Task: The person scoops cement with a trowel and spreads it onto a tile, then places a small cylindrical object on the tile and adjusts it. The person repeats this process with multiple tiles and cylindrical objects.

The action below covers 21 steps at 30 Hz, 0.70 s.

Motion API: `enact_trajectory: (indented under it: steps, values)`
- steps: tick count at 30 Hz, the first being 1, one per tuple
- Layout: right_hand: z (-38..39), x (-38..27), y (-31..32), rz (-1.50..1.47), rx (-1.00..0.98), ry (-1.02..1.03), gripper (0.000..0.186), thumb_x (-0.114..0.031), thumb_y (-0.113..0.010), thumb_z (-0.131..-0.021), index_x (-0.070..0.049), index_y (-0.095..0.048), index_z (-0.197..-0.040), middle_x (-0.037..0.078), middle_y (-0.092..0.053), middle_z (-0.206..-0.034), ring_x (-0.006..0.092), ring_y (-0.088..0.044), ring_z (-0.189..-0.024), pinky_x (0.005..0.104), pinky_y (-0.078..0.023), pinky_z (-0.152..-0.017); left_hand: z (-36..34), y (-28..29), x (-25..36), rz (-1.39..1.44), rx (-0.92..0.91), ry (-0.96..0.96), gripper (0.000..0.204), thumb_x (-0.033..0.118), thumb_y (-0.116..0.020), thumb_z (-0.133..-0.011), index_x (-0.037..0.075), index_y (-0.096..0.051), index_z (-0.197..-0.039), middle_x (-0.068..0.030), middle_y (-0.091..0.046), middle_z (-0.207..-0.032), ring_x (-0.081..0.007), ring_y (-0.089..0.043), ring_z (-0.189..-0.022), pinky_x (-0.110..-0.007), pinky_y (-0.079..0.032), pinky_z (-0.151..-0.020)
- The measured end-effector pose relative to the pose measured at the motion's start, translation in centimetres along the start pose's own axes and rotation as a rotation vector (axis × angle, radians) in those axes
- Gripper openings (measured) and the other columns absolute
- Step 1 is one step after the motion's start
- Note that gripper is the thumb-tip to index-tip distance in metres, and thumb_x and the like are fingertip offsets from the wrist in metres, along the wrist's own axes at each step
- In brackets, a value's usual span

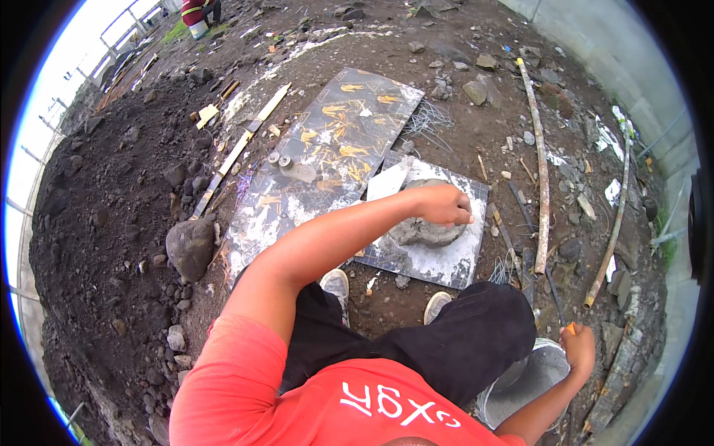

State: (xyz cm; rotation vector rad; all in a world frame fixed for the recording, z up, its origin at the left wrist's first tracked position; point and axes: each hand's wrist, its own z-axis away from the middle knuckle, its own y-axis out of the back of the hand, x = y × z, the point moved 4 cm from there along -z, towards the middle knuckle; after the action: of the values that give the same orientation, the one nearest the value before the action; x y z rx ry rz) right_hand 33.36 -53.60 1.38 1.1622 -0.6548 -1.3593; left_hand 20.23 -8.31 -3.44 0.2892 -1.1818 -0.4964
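Note:
A round mound of wet grey mortar (428, 232) sits on a smeared square board (454, 271) in front of my feet. My left hand (445, 206) is over the mound with its fingers curled closed; anything inside them is hidden. Low at the right, my right hand (579, 349) is closed around an orange handle (571, 328), and the kind of tool cannot be told. Below that hand stands a pale bucket (485, 407) with grey mix inside, partly covered by my right forearm.
A larger dark sheet (349, 111) with yellow marks lies beyond the board, with small round metal pieces (280, 159) on it. Tangled wire (430, 119) is beside it. Long poles (541, 163) lie at right, a large rock (190, 247) at left. Another person (199, 10) is far off.

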Motion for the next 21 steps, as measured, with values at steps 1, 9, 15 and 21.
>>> enact_trajectory:
  steps: [1,9,15,21]
  values:
    - [-0.1,-3.9,1.3,0.033,0.018,0.092,0.028,-0.018,-0.069,-0.090,0.009,-0.066,-0.084,0.020,-0.066,-0.070,0.0297,-0.063,-0.062,0.0419,-0.048,-0.063,-0.8,-0.7,-0.1,0.062,-0.010,0.010,0.043,0.035,-0.062,-0.101,0.001,-0.067,-0.126,-0.0148,-0.073,-0.108,-0.0195,-0.071,-0.096,-0.038,-0.056,-0.086]
    - [-7.3,-32.6,-1.6,-0.349,-0.329,0.930,0.039,-0.036,-0.062,-0.096,0.002,-0.068,-0.096,0.006,-0.064,-0.079,0.0159,-0.055,-0.072,0.0357,-0.046,-0.068,-4.4,-0.5,-0.4,0.872,0.079,-0.149,0.060,0.024,-0.063,-0.101,0.003,-0.039,-0.152,-0.0136,-0.054,-0.141,-0.0268,-0.064,-0.115,-0.040,-0.054,-0.100]
    - [-8.8,-40.0,-4.9,-0.514,-0.487,0.778,0.035,-0.037,-0.064,-0.093,-0.003,-0.070,-0.100,0.003,-0.067,-0.084,0.0145,-0.057,-0.075,0.0326,-0.048,-0.070,-2.5,5.7,-4.2,0.828,0.208,-0.073,0.032,0.022,-0.061,-0.104,0.006,-0.058,-0.132,-0.0039,-0.064,-0.117,-0.0146,-0.066,-0.096,-0.030,-0.057,-0.087]
    - [-8.7,-41.5,-6.7,-0.527,-0.449,0.805,0.033,-0.034,-0.065,-0.092,-0.002,-0.075,-0.096,0.007,-0.070,-0.088,0.0154,-0.059,-0.079,0.0337,-0.049,-0.074,-2.5,5.2,-7.0,0.528,0.348,0.119,0.030,0.035,-0.073,-0.097,0.008,-0.067,-0.087,0.0014,-0.058,-0.074,-0.0094,-0.056,-0.064,-0.025,-0.042,-0.056]
